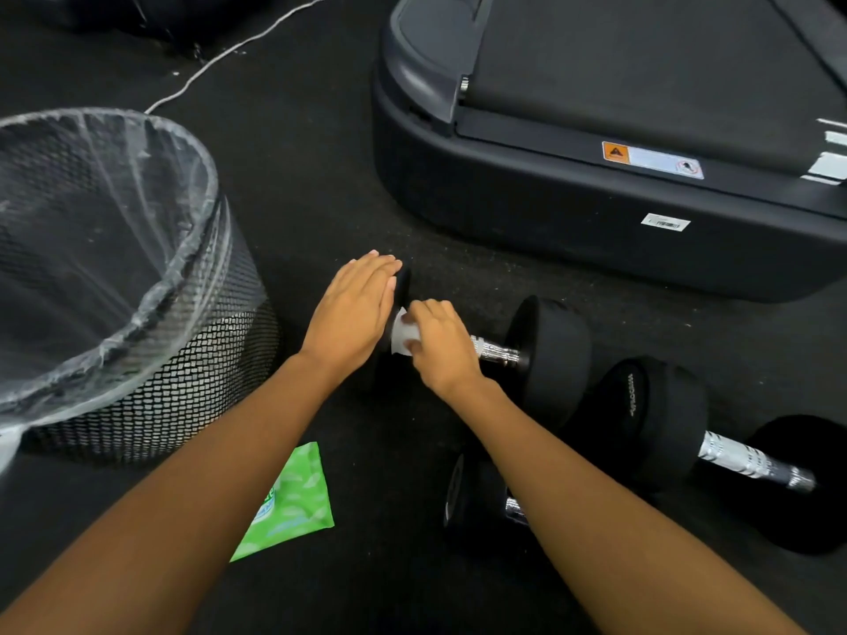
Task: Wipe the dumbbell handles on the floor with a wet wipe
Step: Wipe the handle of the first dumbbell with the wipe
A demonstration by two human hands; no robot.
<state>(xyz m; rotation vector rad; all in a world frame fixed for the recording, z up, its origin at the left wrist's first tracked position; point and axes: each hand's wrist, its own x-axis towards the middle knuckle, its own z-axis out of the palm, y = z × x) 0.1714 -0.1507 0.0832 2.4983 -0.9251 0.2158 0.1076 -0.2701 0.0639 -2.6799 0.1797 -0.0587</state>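
hands meet on the far dumbbell point(550, 355). the left hand point(353, 309) lies flat, fingers straight, pressing on the dumbbell's left head. the right hand point(440, 346) curls round the left end of the chrome handle point(497, 352), with the white wet wipe point(403, 334) pinched under its fingers.

from the left: a mesh waste bin point(192, 382) with a clear liner, a green wipes pack point(293, 501) on the black floor, the held dumbbell, a second dumbbell point(458, 492) partly hidden under the right forearm, and a third dumbbell point(751, 465) near them.

the step in hand looks like wiping this handle, at its left end. next, i judge, the wipe must slide right along the knurled bar while the flat hand stops any rolling. whether the other two handles are wiped i cannot tell.
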